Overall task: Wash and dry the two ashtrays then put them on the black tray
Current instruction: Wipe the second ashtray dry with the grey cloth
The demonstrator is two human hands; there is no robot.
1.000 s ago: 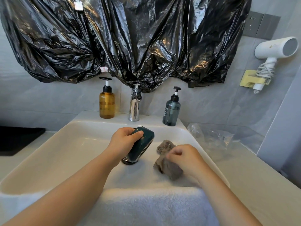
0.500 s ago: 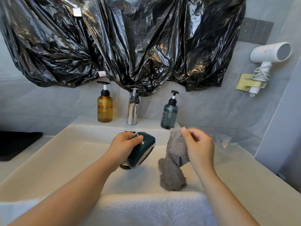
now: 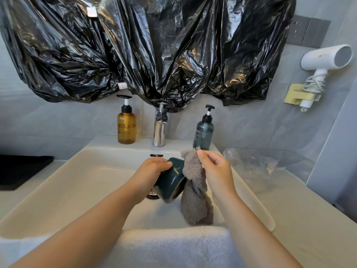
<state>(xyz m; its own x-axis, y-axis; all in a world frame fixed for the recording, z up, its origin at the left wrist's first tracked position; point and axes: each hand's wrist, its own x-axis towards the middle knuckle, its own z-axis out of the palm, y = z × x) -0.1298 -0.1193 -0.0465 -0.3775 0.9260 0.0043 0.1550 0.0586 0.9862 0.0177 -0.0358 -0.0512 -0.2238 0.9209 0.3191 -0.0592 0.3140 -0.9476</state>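
Observation:
My left hand (image 3: 152, 171) grips a dark green ashtray (image 3: 171, 180), tilted on its side above the white sink (image 3: 81, 176) near the drain. My right hand (image 3: 214, 169) pinches the top edge of a grey fluffy cloth (image 3: 194, 198), which hangs down against the ashtray's right side with its lower end in the basin. The black tray (image 3: 21, 169) lies on the counter at the far left. I see only one ashtray.
A chrome tap (image 3: 159, 132) stands behind the sink between an amber pump bottle (image 3: 126, 127) and a dark teal pump bottle (image 3: 203, 133). A white towel (image 3: 173, 246) drapes over the front rim. Clear plastic (image 3: 251, 163) lies on the right counter. A hairdryer (image 3: 324, 60) hangs on the wall.
My right hand lifted the grey cloth from the basin floor and brought it left against the ashtray. My left hand raised and tilted the ashtray slightly.

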